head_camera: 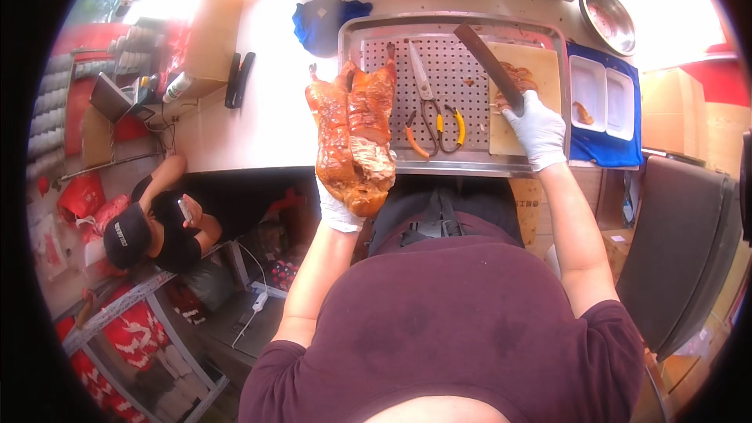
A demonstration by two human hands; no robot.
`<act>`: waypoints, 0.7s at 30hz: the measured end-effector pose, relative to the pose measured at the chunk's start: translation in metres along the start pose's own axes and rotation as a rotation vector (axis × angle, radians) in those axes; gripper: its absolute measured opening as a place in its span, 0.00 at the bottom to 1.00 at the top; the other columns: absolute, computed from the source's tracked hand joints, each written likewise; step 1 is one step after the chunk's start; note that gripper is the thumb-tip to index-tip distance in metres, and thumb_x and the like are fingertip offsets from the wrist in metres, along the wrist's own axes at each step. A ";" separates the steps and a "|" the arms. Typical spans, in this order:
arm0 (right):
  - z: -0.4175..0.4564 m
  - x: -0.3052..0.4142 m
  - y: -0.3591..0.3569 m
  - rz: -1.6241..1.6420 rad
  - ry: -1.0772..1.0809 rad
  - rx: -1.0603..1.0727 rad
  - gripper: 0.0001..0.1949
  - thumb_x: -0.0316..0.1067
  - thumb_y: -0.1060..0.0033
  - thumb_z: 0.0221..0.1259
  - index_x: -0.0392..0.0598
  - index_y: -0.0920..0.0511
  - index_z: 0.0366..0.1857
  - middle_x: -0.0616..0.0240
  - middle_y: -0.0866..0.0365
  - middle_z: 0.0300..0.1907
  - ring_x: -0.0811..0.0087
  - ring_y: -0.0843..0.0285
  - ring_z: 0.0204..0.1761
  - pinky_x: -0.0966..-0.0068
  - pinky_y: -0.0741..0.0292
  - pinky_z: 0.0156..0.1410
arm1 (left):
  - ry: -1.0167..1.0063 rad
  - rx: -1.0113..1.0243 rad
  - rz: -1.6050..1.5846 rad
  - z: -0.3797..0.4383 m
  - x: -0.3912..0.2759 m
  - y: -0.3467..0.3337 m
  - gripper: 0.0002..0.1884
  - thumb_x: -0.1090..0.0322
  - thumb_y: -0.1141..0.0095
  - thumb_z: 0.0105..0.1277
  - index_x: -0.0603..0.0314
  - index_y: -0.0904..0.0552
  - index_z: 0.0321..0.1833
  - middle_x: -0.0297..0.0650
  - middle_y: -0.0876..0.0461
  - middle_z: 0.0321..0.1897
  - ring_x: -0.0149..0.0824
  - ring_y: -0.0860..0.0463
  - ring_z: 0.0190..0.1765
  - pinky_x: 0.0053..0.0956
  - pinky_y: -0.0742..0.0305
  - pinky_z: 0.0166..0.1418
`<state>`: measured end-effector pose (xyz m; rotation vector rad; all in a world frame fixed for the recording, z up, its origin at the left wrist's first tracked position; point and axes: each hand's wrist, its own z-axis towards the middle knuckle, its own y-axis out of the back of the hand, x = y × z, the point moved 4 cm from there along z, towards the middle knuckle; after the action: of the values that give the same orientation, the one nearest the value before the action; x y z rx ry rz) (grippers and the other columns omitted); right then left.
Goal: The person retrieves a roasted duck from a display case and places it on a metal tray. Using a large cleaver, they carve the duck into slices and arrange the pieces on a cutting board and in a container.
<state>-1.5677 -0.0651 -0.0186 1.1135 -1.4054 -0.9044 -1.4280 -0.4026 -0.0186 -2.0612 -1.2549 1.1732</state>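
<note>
My left hand [338, 208], in a white glove, holds a glossy roast duck [352, 135] from beneath, at the left end of a perforated metal tray [388, 164]. Pale meat shows where skin is cut away on the duck's near right side. In my gloved right hand [536, 129] is a long flat knife [490, 64], its blade pointing up and left over a cutting board [546, 70]. Sliced meat [518, 79] lies on the board, partly hidden by the blade. Between the duck and the board, scissors [422, 76] with yellow-wrapped handles and an orange-handled tool [416, 140] rest on the tray.
White foam trays [620, 106], one with a small piece of food, sit on a blue cloth [611, 155] at right. A steel bowl [608, 20] stands beyond. Another blue cloth [329, 23] lies behind the duck. At lower left a person in a cap [129, 235] holds a phone.
</note>
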 end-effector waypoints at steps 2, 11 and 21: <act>0.000 0.004 -0.001 -0.045 0.020 0.004 0.24 0.54 0.24 0.59 0.47 0.25 0.46 0.54 0.12 0.34 0.50 0.11 0.37 0.56 0.18 0.41 | -0.004 -0.017 0.013 0.001 0.000 0.004 0.36 0.40 0.46 0.75 0.64 0.32 0.71 0.57 0.24 0.61 0.55 0.23 0.60 0.51 0.21 0.58; -0.016 -0.018 0.041 0.264 -0.077 -0.152 0.35 0.53 0.13 0.45 0.44 0.25 0.52 0.53 0.13 0.43 0.56 0.12 0.45 0.64 0.19 0.50 | -0.002 0.009 0.013 -0.006 0.000 -0.013 0.25 0.51 0.51 0.81 0.61 0.31 0.71 0.50 0.21 0.59 0.50 0.18 0.56 0.48 0.16 0.57; -0.051 0.027 0.005 0.879 -0.141 0.547 0.16 0.35 0.25 0.56 0.39 0.23 0.42 0.64 0.16 0.31 0.77 0.20 0.22 0.78 0.23 0.29 | 0.037 0.087 -0.161 0.001 -0.002 -0.004 0.29 0.45 0.46 0.77 0.59 0.30 0.70 0.51 0.22 0.59 0.53 0.21 0.57 0.51 0.19 0.55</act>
<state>-1.5176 -0.0871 0.0007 0.6694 -2.0731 0.0457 -1.4309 -0.4026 -0.0149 -1.8734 -1.3025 1.0920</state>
